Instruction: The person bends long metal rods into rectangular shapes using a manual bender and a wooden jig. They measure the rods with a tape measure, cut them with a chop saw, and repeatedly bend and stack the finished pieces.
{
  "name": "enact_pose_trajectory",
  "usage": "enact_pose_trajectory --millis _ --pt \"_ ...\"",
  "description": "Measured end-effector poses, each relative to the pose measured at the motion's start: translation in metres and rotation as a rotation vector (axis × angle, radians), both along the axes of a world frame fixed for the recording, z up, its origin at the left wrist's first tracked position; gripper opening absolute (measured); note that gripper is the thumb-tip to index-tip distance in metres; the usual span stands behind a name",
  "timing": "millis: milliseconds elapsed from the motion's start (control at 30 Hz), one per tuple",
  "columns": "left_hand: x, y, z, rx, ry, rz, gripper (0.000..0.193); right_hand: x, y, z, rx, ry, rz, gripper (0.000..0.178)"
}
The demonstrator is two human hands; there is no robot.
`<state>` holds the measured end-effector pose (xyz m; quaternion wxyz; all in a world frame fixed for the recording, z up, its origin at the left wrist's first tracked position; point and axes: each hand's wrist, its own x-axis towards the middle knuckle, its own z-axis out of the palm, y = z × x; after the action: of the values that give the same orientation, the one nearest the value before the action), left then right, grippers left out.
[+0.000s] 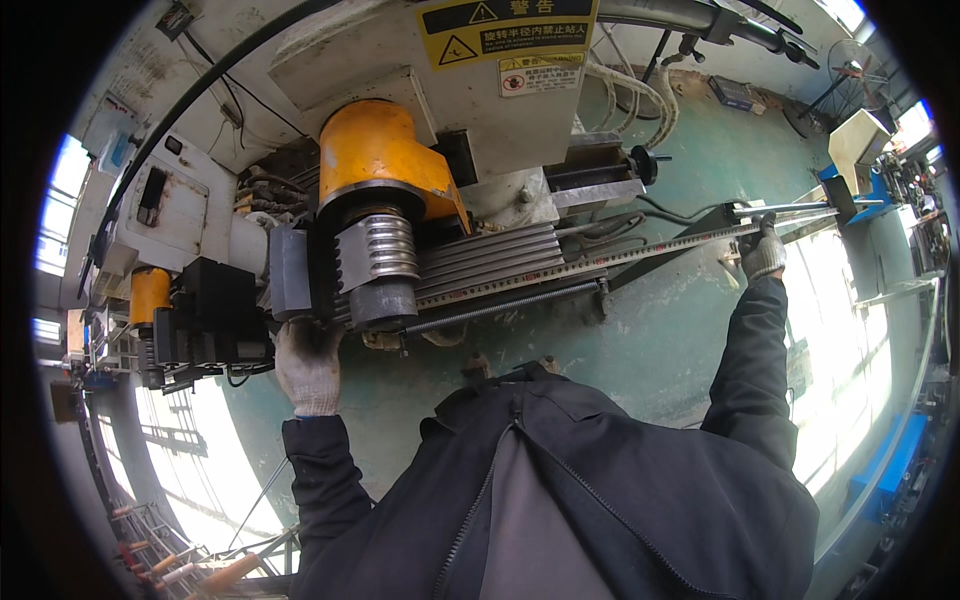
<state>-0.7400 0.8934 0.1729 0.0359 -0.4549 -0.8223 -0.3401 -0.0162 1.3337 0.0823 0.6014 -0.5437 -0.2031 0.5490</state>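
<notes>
Workshop floor (680, 340), painted green and worn, with bright patches of daylight lying across it at lower left and right.

Bending machine (400, 90): large, off-white body, filling the upper middle of the view; a yellow-and-black warning sticker (505, 30) sits on its top face. Black cables run over its left side.

Yellow housing (380, 150): rounded, mounted on the machine front, above a grey grooved roller (385, 250) stacked like a spool.

Ribbed grey plates (490, 255): lying just right of the roller, slanting toward the right.

Long metal rod (640, 250): thin, running from the roller out to the far right; a threaded bar (500, 305) lies just below and alongside it.

Black clamp block (215, 300): left of the roller, with a smaller yellow cylinder (150, 295) beside it.

Blue stand (850, 185): at the rod's far end, well apart from the machine.

Dark jacket (600, 500): worn by the person, filling the lower middle.

Left hand (308, 365): in a soiled white work glove, raised against the underside of the machine just left of the roller, fingers curled there; what they close on cannot be told.

Right hand (763, 252): in a grey glove, arm stretched far out, fingers wrapped round the long metal rod near its outer end.
</notes>
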Motion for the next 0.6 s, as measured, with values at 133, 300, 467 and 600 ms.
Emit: enact_pose_trajectory --millis 133,300,467,600 --pt "-0.002 -0.002 -0.001 -0.03 0.007 0.004 0.03 0.0 0.001 -0.001 0.021 0.001 0.055 0.048" --pt "-0.005 -0.004 -0.003 -0.009 -0.023 -0.012 0.031 -0.004 0.002 -0.001 0.011 -0.015 -0.004 0.049" --pt "-0.007 -0.003 -0.006 0.049 -0.122 -0.032 0.032 0.001 -0.001 -0.001 0.013 -0.009 0.05 0.05" --pt "-0.007 -0.002 -0.005 0.087 -0.169 -0.042 0.033 0.007 0.009 -0.01 0.033 0.011 0.018 0.051"
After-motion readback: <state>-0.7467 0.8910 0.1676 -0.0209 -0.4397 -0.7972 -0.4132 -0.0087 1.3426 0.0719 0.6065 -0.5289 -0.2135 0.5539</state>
